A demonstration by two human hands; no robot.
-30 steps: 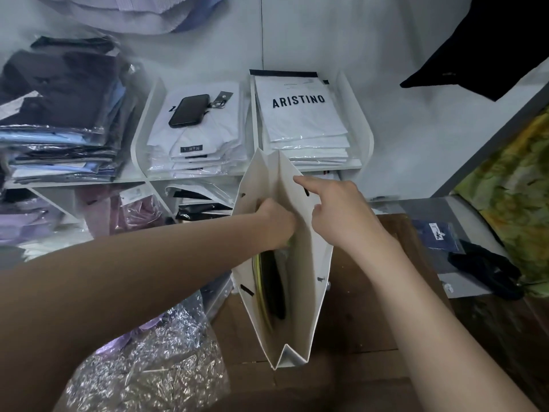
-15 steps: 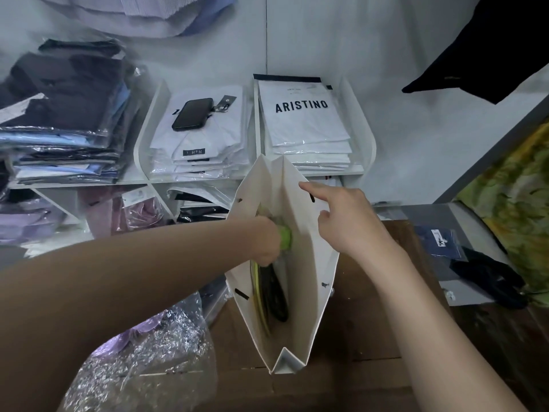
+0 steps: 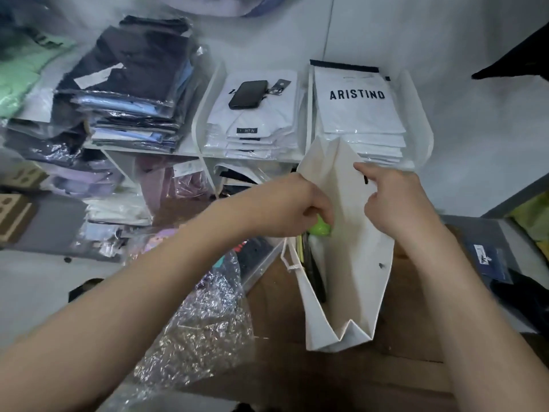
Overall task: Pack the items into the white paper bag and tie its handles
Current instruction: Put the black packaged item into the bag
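Head view: white paper bag (image 3: pixel 356 263) stands open on a brown wooden table (image 3: pixel 416 367), dark items inside. Left hand (image 3: pixel 297 203) curled around a green item (image 3: pixel 320 228) at the bag's mouth. Right hand (image 3: pixel 398 200) pinches the bag's far wall, index finger out. White shelf (image 3: pixel 205 126) behind holds bagged shirts and a phone (image 3: pixel 248 94); crinkled plastic (image 3: pixel 202 322) sits left of the bag.
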